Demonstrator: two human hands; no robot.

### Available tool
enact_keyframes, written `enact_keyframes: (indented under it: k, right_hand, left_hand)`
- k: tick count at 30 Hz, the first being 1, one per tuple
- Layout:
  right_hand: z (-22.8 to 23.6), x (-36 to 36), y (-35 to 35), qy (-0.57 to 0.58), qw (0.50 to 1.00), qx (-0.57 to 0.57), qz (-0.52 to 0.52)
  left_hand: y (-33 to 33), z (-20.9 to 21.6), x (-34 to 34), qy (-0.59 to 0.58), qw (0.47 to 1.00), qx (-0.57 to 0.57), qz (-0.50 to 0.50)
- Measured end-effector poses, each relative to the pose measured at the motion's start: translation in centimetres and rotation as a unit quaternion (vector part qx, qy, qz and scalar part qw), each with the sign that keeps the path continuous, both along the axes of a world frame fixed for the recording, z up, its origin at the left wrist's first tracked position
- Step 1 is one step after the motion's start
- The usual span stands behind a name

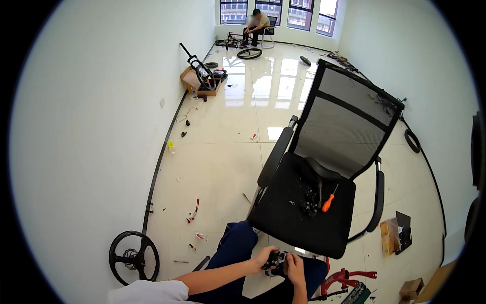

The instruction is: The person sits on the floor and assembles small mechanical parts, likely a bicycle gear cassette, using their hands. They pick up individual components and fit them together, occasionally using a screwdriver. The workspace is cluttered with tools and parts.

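Low in the view, over my lap, my left hand [266, 257] is closed on a small black part [275, 262] with silvery bits, which looks like a bicycle component; its exact kind is too small to tell. From the other side my right hand [295, 268] pinches the same part with bent fingers. Just beyond my knees stands a black mesh-backed office chair [304, 234]. On its seat lie a black bicycle saddle [320, 169] with its post, an orange-handled screwdriver [329, 201] and a heap of small black parts [309, 205].
A red bicycle frame [343, 277] lies to the right of my legs. A black three-spoke wheel [134, 257] leans at the left wall. An open tool case [403, 233] is at right. Far back, a person [259, 23] sits by a bicycle wheel [249, 53]. A cardboard box [208, 92] holds parts.
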State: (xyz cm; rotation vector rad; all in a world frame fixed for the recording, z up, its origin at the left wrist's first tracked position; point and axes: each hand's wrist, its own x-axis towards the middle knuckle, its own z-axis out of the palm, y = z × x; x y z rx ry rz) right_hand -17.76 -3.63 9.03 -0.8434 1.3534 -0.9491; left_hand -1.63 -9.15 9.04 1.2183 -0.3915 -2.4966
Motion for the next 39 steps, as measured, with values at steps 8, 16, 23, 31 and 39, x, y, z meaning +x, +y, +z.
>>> enact_keyframes:
  k: [8,16,23,31,39]
  right_hand:
    - [0.8,-2.6,-12.6,-0.080,0.996,0.033,-0.018]
    - [-1.5,-3.5,-17.0,-0.074,0.995,0.068,-0.015]
    - [-2.5,-3.4,-16.8,0.005,0.997,-0.028,0.066]
    - [-3.2,-3.5,-15.6,0.198,0.970,-0.134,-0.035]
    - [-3.0,-4.0,-15.3,0.241,0.955,-0.148,-0.089]
  left_hand:
    - [-12.6,-4.7,-6.8,-0.157,0.958,-0.215,0.110]
    - [-15.8,-4.8,-7.4,-0.251,0.908,-0.335,0.013]
    - [-15.0,-4.7,-5.8,-0.169,0.955,-0.241,0.042]
    - [-11.8,-5.3,-4.0,-0.076,0.988,-0.134,-0.010]
    - [-13.4,-1.7,-4.6,0.098,0.992,-0.065,-0.036]
